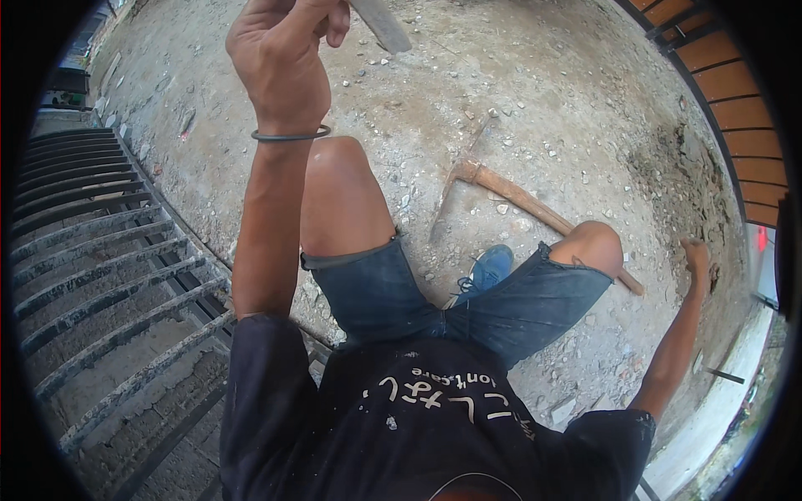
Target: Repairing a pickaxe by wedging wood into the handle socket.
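At the top of the view, my left hand [288, 37] is raised, with a dark band round its wrist. Its fingers are closed on a flat grey strip [383, 27] that juts out to the right; the upper edge cuts it off, so its kind is unclear. Out at the far right, my right hand [695, 255] is held low over the dirt with its fingers curled in, and whatever may be inside is hidden. Between the two hands a pickaxe [522, 199] lies on the ground, its wooden handle passing behind my right knee [589, 246].
Rubble-strewn dirt [393, 108] spreads ahead. A metal bar grating [109, 275] lines the left side. Orange-brown slats [723, 88] in a dark frame stand at upper right, and a pale ledge [710, 409] runs along lower right. My blue shoe [491, 269] is near the pickaxe head.
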`<action>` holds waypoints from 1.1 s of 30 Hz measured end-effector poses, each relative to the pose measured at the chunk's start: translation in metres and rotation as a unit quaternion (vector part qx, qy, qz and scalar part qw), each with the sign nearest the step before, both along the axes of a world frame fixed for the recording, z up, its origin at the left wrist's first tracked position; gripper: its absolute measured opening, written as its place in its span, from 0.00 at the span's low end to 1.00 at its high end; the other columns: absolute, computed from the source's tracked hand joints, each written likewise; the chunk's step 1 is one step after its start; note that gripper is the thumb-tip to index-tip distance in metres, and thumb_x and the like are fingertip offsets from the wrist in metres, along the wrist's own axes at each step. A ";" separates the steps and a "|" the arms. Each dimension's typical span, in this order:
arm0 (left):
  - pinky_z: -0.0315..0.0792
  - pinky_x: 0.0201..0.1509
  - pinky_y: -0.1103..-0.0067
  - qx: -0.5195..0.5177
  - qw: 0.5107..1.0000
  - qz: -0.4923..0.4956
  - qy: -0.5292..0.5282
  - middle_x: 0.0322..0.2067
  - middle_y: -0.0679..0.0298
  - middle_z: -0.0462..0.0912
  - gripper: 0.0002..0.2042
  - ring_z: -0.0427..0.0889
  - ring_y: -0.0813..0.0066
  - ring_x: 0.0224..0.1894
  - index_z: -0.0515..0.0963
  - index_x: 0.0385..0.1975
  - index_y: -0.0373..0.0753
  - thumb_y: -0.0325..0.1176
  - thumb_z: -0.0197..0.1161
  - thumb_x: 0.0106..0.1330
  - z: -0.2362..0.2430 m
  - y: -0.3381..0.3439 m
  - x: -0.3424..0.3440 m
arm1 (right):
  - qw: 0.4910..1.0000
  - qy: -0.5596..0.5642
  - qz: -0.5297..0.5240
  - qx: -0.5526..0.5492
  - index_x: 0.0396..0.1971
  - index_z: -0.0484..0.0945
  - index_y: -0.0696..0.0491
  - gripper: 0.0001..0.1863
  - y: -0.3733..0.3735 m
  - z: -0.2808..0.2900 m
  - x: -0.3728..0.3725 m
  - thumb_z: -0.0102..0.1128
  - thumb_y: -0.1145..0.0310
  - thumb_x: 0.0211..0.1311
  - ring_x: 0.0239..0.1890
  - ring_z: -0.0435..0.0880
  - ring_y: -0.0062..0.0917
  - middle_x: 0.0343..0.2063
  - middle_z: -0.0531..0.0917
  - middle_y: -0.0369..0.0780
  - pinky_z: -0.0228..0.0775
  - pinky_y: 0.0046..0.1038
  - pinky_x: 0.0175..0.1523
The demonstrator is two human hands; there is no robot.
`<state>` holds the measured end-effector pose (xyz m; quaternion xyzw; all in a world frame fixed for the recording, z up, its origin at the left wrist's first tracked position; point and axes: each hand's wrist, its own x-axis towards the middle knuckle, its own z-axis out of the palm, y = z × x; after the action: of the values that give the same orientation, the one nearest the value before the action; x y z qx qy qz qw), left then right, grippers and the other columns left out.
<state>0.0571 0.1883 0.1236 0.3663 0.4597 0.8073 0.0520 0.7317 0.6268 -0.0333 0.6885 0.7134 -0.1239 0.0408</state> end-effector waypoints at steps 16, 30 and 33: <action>0.60 0.19 0.87 -0.123 0.946 -0.061 -0.294 0.21 0.68 0.75 0.06 0.69 0.86 0.18 0.79 0.31 0.31 0.26 0.65 0.59 -0.075 0.072 -0.041 | 0.708 -0.393 0.505 -0.298 0.56 0.71 0.54 0.44 -0.172 -0.112 -0.435 0.79 0.53 0.36 0.55 0.77 0.43 0.51 0.78 0.49 0.71 0.38 0.57; 0.73 0.30 0.77 -0.073 0.966 0.119 -0.219 0.20 0.57 0.81 0.08 0.79 0.72 0.23 0.79 0.25 0.28 0.27 0.68 0.50 -0.074 0.038 -0.067 | 0.864 -0.059 0.490 -0.099 0.41 0.70 0.60 0.25 -0.244 -0.265 -0.473 0.68 0.76 0.38 0.43 0.79 0.50 0.38 0.78 0.55 0.73 0.44 0.48; 0.76 0.35 0.75 -0.048 0.957 0.094 -0.271 0.21 0.54 0.82 0.09 0.82 0.68 0.25 0.78 0.22 0.28 0.28 0.66 0.45 -0.074 0.034 -0.074 | 0.877 -0.079 0.458 -0.119 0.36 0.71 0.60 0.21 -0.241 -0.260 -0.475 0.66 0.77 0.37 0.41 0.79 0.52 0.36 0.80 0.55 0.72 0.46 0.46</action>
<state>-0.0171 0.2227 0.0498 0.0859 0.4986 0.8548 0.1158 0.2563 0.3854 -0.2938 0.2824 0.9232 -0.1209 0.2308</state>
